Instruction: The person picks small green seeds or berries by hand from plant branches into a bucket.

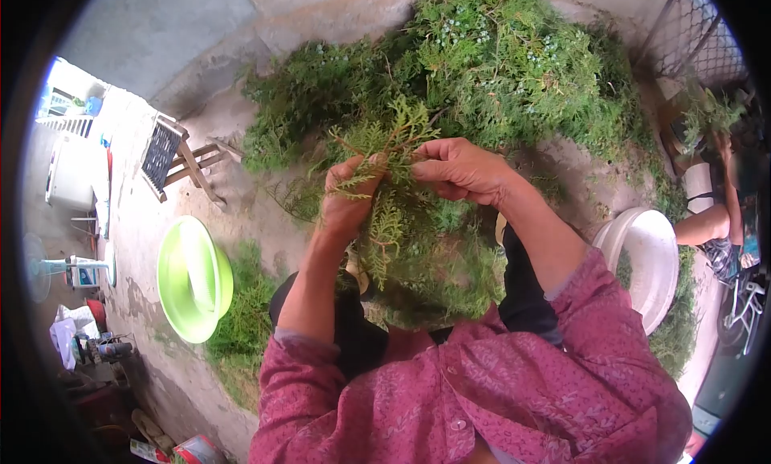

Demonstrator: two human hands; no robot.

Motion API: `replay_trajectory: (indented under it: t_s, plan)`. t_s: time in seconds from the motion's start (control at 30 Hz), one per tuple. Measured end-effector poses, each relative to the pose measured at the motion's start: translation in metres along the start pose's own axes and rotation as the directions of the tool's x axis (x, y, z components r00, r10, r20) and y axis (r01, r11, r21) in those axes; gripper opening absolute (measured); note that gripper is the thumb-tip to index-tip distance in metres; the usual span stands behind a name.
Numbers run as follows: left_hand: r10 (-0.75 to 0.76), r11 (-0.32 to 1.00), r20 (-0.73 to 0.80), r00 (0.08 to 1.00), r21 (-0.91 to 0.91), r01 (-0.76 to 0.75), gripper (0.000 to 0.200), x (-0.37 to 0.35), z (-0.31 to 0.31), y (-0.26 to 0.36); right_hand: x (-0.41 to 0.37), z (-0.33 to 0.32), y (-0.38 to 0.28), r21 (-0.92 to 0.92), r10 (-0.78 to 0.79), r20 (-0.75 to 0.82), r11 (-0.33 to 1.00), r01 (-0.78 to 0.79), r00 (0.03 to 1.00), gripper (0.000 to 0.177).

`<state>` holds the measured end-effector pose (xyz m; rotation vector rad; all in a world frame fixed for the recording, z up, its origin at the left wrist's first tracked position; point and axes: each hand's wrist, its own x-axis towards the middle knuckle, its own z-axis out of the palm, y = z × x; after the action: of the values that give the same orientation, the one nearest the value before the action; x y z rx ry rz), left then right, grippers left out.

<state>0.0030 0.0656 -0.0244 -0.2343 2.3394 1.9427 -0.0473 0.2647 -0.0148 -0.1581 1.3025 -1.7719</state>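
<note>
In front of my chest, my left hand (348, 197) is closed around the stem of a leafy green conifer sprig (387, 223). Its flat, scaly fronds stick out above and below the fingers. My right hand (466, 168) pinches the upper part of the same sprig between thumb and forefinger, close beside the left. Beyond both hands lies a large heap of cut conifer branches (514, 70), with small pale-blue cones on some. More loose greenery (434, 283) covers the ground between my legs, partly hidden by the held sprig.
A lime-green basin (222, 291) stands at left beside scattered greenery (241, 311). Farther back is a wooden folding stool (189, 163). A white tub (634, 223) stands at my right. Another person's arm (732, 187) and leg show at the right edge, near more greenery (707, 114).
</note>
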Motion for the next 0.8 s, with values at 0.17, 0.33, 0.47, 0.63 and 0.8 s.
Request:
replay_trajectory:
  t_s: [0.17,0.33,0.47,0.63,0.8]
  plan:
    - [0.041,0.999,0.062,0.997,-0.027,-0.039,0.024,-0.005,-0.003,0.001,0.003,0.013,0.000,0.090,0.002,-0.035,0.996,0.001,0.999,0.017]
    - [0.036,0.995,0.078,0.996,0.086,-0.043,0.024,-0.008,-0.007,0.002,0.001,0.027,-0.001,0.098,-0.007,-0.198,0.995,0.027,0.980,0.015]
    - [0.100,0.985,0.073,0.992,0.132,-0.109,0.025,-0.009,-0.010,0.004,0.006,0.020,0.004,0.043,0.036,-0.131,0.999,-0.030,0.991,0.014]
    - [0.092,0.956,0.116,0.989,0.268,-0.120,0.029,-0.012,-0.020,0.025,0.006,0.011,0.006,-0.278,-0.016,0.003,0.960,0.016,1.000,0.008]
    - [0.138,0.949,0.163,0.977,0.261,-0.178,0.026,-0.010,-0.021,0.016,0.002,0.014,0.003,-0.679,0.005,-0.164,0.725,-0.116,0.986,0.020]
